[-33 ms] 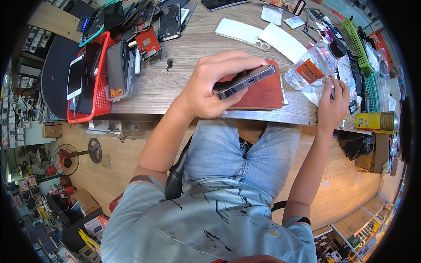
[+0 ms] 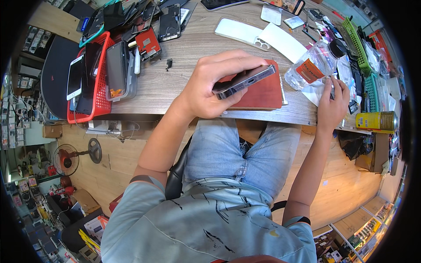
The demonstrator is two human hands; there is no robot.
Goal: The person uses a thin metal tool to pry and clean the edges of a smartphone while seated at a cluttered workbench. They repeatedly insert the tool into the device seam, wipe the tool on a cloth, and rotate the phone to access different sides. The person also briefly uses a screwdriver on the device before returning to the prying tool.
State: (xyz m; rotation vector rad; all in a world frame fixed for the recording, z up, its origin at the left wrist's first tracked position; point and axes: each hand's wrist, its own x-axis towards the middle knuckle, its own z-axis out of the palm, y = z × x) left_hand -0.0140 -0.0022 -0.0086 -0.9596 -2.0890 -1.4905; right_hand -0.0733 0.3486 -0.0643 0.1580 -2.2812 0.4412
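My left hand (image 2: 221,81) grips a dark phone (image 2: 245,81) on edge, port edge visible, above a reddish-brown rectangular pad (image 2: 263,96) lying at the desk's front. My right hand (image 2: 333,101) has its fingers closed around something small and dark beside a clear plastic bottle (image 2: 296,79) with a black cap and orange label; I cannot make out what it holds. A white phone (image 2: 237,30) and a white sheet (image 2: 283,41) lie behind the pad.
On the wooden desk (image 2: 158,87), a red basket (image 2: 101,105) and clear container (image 2: 127,92) hold phones at left, beside piled phone parts (image 2: 149,46). At right stand green baskets (image 2: 357,44) and a yellow can (image 2: 375,122). A fan (image 2: 66,160) is on the floor below.
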